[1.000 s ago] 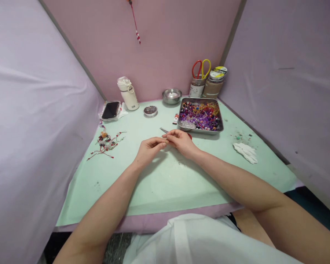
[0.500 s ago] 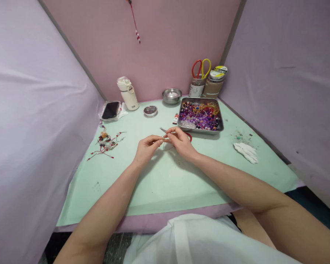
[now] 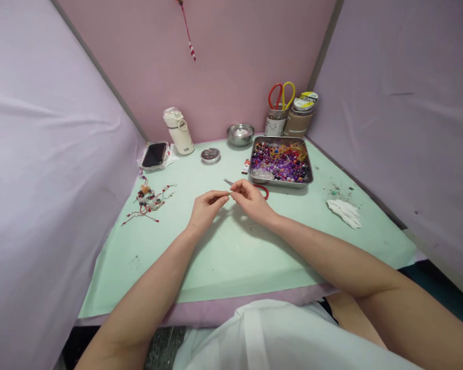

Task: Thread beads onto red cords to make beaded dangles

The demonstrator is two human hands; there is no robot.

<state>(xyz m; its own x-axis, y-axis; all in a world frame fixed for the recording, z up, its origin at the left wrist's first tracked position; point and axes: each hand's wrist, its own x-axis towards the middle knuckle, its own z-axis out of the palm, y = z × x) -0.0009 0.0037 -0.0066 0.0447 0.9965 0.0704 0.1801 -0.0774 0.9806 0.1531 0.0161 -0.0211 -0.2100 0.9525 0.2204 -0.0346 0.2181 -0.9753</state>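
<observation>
The left hand point(image 3: 210, 208) pinched a tiny piece point(image 3: 229, 193) at its fingertips, long axis unreadable — the right hand point(image 3: 252, 201) curled just rightward, its own hold impossible to tell.

A dark-screened phone point(image 3: 155, 154) lies near the back left corner of the worktop point(image 3: 200, 267), a cream bottle point(image 3: 181, 136) beside it near the back edge, a crumpled white cloth point(image 3: 344, 214) toward the right edge.
</observation>
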